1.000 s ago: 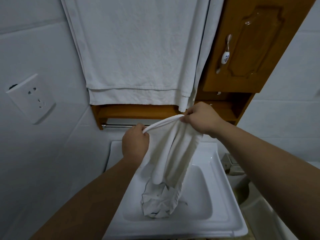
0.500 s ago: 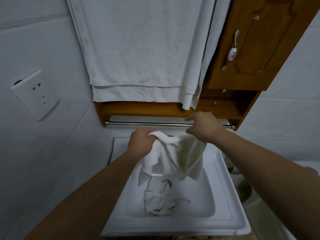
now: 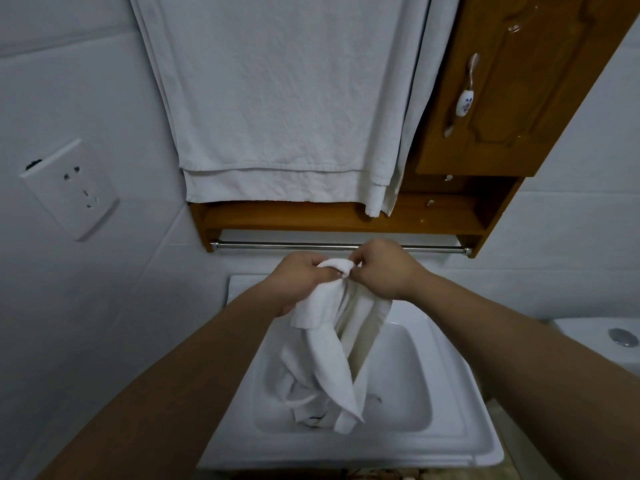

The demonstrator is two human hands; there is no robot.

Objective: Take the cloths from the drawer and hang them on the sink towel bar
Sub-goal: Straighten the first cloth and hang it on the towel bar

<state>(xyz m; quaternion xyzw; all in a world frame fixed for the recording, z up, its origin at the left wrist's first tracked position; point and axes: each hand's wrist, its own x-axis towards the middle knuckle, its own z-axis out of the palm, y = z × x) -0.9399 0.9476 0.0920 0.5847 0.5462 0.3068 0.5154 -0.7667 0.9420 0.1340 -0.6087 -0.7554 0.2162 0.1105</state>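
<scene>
- Left grip (image 3: 298,282) and right grip (image 3: 384,271) both clamp the bunched top of the white cloth (image 3: 329,362), knuckles almost touching, just below the towel bar (image 3: 277,244)
- cloth hangs beneath the bar, not yet over it; its tail trails into the sink (image 3: 460,420)
- step in hand, seemingly: gathering an edge for hanging; next move calls for spreading it, lifting it over the bar

White cloth (image 3: 332,358), white sink (image 3: 446,441), brown cabinet (image 3: 512,84).
</scene>
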